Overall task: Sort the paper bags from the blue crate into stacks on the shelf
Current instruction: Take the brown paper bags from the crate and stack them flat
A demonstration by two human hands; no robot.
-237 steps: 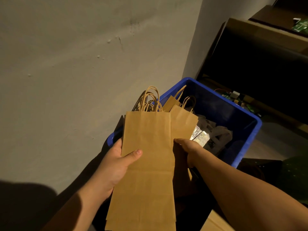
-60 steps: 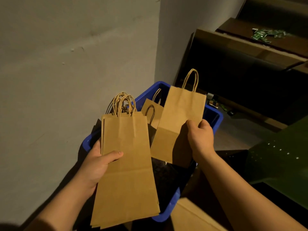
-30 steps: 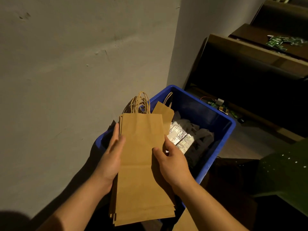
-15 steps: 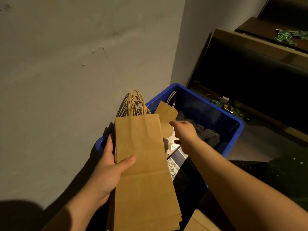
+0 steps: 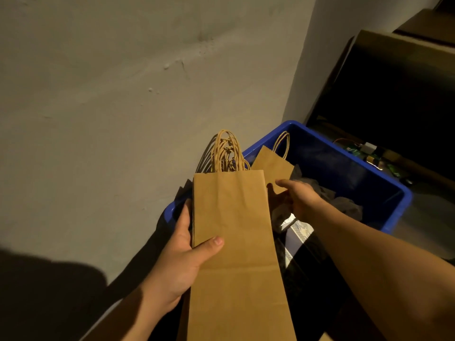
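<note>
Left hand [image 5: 181, 257] is pinching the gathered stack of bags [image 5: 236, 247], while the right hand [image 5: 299, 196] is closing on another bag [image 5: 270, 166] in the blue crate [image 5: 384, 178] (handles could snag, spilling the loosely held stack).

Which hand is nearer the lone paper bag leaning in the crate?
Right. The right hand touches the lone bag at its lower edge; the left hand holds the stack beside it.

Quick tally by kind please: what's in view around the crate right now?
Blue crate: 1
Stack of brown paper bags in the left hand: 1 stack, bag count hidden
Loose brown paper bag at the right hand: 1
Hands: 2
Total: 5
</note>
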